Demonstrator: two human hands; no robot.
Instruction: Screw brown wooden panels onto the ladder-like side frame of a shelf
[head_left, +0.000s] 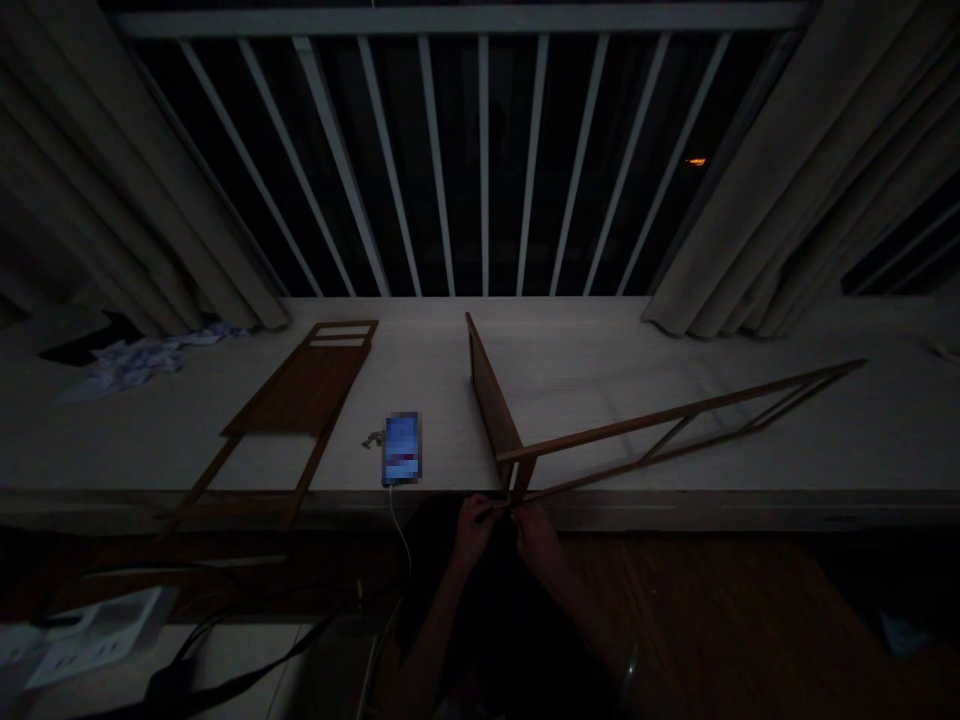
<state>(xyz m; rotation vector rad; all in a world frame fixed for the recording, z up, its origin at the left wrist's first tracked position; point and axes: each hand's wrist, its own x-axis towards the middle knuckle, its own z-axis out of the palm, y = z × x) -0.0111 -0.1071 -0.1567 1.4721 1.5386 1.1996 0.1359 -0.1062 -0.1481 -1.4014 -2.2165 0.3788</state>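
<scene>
Fingers of the left hand (474, 530) and right hand (534, 532) bunch at the lower corner of a brown wooden L-shaped frame (600, 432), centre to right of view, pinching what I cannot tell; keeping that corner steady seems best.

Clothing (510, 620): black or very dark, seen below the front edge of the surface (435, 370); fabric detail indistinct in low light. Left forearm (439, 620), right forearm (577, 605): bare. Left hand (472, 527), right hand (534, 530): likewise bare.

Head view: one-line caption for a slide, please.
In dim light, left hand and right hand at the near corner of a wooden frame, phone on the ledge.
</scene>
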